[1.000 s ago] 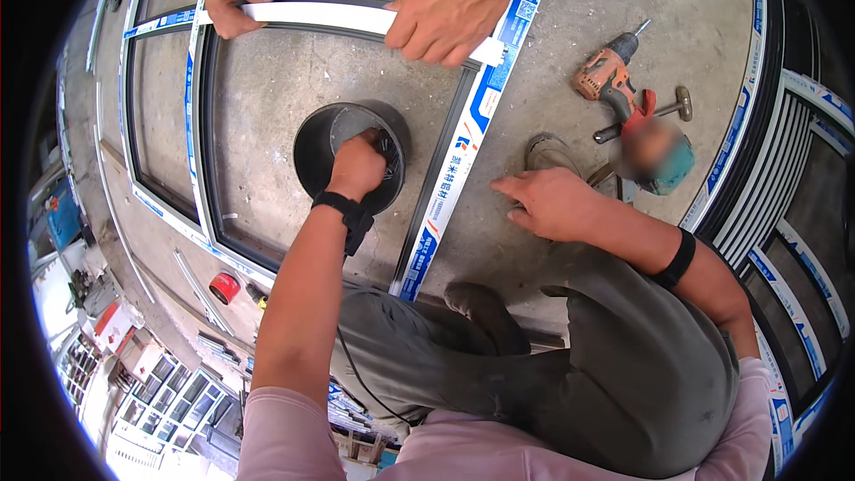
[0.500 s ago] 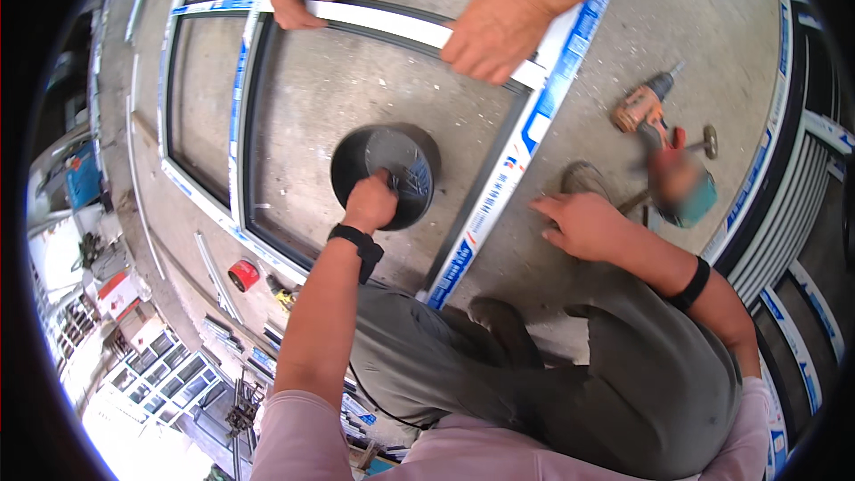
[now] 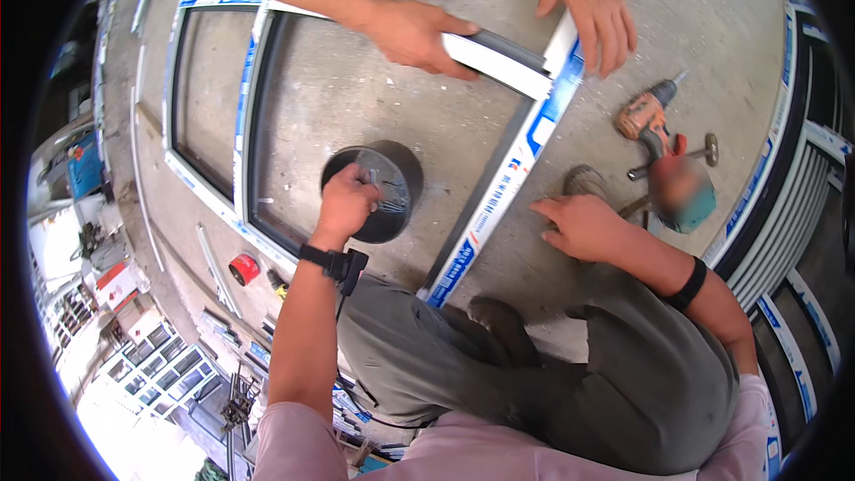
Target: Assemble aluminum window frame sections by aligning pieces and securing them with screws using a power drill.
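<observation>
Head view: the left hand (image 3: 348, 202) reaches into the dark bucket (image 3: 411, 174), which sits on the floor (image 3: 347, 80) within one opening of the large frame (image 3: 503, 183). Its fingers are curled, tips drawn close together beside the thin pieces (image 3: 392, 199) inside; whether they grip one cannot be told. The right hand (image 3: 581, 224) is poised near a boot (image 3: 585, 180), index finger extended, the others loosely bent, apparently holding nothing. Beyond, a co-worker's hand (image 3: 412, 34) grasps a white bar (image 3: 499, 67). For clean handling, one piece is best pinched near its end between thumb and forefinger, its neighbours shaken off, and the wrist lifted clear of the rim.
</observation>
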`<act>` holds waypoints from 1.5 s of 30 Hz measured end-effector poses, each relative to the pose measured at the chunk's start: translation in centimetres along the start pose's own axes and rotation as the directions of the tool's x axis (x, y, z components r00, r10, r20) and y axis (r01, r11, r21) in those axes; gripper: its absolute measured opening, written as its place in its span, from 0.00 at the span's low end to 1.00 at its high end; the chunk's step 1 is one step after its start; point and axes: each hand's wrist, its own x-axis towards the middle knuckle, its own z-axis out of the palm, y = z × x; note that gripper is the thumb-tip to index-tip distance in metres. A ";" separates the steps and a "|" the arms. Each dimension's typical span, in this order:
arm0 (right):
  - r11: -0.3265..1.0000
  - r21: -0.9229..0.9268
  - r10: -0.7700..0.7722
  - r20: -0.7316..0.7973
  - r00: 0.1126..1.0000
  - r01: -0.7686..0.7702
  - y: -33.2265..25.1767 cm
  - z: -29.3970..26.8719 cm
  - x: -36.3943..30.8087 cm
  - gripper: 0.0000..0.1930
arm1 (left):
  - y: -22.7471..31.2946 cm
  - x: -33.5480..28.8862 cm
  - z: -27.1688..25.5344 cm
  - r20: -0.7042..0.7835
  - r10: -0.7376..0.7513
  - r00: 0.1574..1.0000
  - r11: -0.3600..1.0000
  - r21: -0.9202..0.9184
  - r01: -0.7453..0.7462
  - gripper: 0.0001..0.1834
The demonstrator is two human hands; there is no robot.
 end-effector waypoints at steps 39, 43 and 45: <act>0.584 -0.678 -0.766 -0.278 0.580 0.446 -0.3 4.1 8.3 0.15 | 3.5 -1.0 10.8 -0.033 0.055 0.998 0.972 -0.227 -0.061 0.09; 0.652 -0.629 -0.647 -0.172 0.743 0.423 -1.0 4.4 8.8 0.11 | 5.9 -0.9 12.0 -0.005 0.158 0.987 0.982 -0.101 -0.158 0.10; 0.650 -0.639 -0.664 -0.216 0.716 0.411 -0.9 4.2 8.8 0.11 | 6.3 -1.0 12.3 0.006 0.154 0.988 0.982 -0.112 -0.152 0.10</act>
